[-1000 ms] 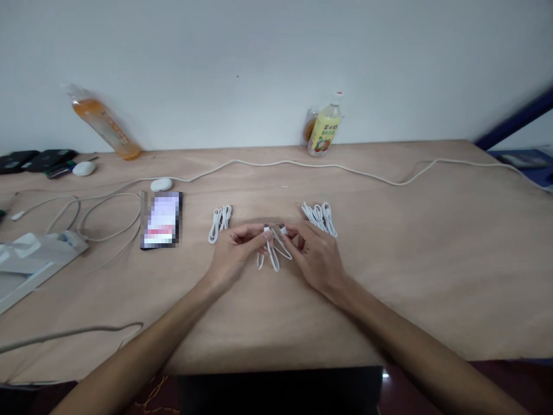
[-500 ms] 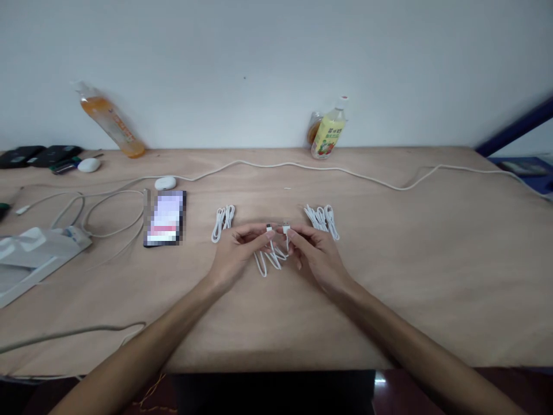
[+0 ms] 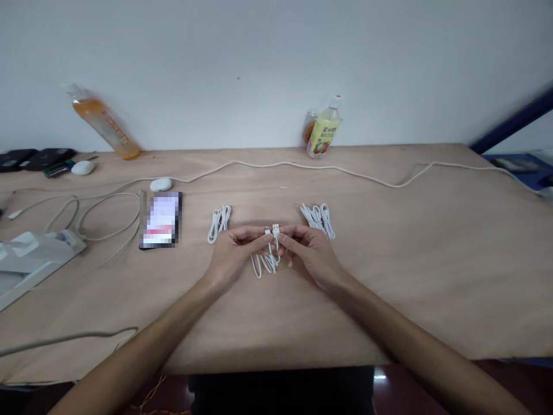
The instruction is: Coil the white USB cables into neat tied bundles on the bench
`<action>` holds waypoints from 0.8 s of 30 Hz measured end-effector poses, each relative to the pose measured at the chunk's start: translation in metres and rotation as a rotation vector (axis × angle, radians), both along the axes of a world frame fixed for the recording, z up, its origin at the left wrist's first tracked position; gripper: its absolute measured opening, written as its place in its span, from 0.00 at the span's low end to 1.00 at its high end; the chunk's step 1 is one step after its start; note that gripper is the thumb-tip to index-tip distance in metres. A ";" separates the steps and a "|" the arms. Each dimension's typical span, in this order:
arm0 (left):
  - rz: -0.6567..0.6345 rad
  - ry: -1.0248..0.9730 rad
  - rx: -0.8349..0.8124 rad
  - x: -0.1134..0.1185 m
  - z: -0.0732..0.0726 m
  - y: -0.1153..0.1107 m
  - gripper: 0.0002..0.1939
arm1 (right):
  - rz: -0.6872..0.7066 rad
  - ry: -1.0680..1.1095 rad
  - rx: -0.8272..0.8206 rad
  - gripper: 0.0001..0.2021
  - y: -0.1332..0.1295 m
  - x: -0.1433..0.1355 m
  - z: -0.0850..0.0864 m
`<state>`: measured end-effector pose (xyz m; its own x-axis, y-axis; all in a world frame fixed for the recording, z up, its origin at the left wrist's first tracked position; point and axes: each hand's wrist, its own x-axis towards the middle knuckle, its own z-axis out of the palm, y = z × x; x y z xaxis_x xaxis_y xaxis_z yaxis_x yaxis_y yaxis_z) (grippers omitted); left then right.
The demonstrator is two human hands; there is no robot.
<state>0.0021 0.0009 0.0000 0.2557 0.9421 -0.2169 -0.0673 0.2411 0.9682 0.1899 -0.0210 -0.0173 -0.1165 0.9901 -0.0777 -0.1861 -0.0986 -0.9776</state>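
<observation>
Between my hands is a white USB cable [image 3: 270, 264], its loops hanging below my fingers. My left hand [image 3: 235, 248] pinches one plug by thumb and fingers. My right hand [image 3: 307, 246] pinches the other plug, a USB-A plug [image 3: 276, 229], side by side with the first. The tips of both plugs point away from me. Just beyond my left hand lies a coiled white cable [image 3: 219, 222]. Past my right hand is a bundle of coiled white cables [image 3: 318, 218], partly covered by that hand.
A phone [image 3: 161, 220] and a white earbud case [image 3: 161, 184] lie to the left, near a white package [image 3: 38, 259]. An orange drink bottle [image 3: 106, 128] and a yellow drink bottle [image 3: 325, 134] lean on the wall. One long white cord [image 3: 285, 164] crosses the table.
My two hands have come closer together, bringing the two plugs next to each other. The whole view has shifted slightly.
</observation>
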 end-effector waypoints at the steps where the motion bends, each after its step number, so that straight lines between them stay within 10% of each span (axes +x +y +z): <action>1: 0.000 -0.001 -0.006 0.000 0.000 0.000 0.15 | 0.001 -0.002 0.001 0.16 0.000 0.000 -0.001; 24: -0.003 -0.039 -0.033 0.002 0.000 0.001 0.18 | -0.017 -0.075 0.020 0.17 -0.001 0.001 -0.001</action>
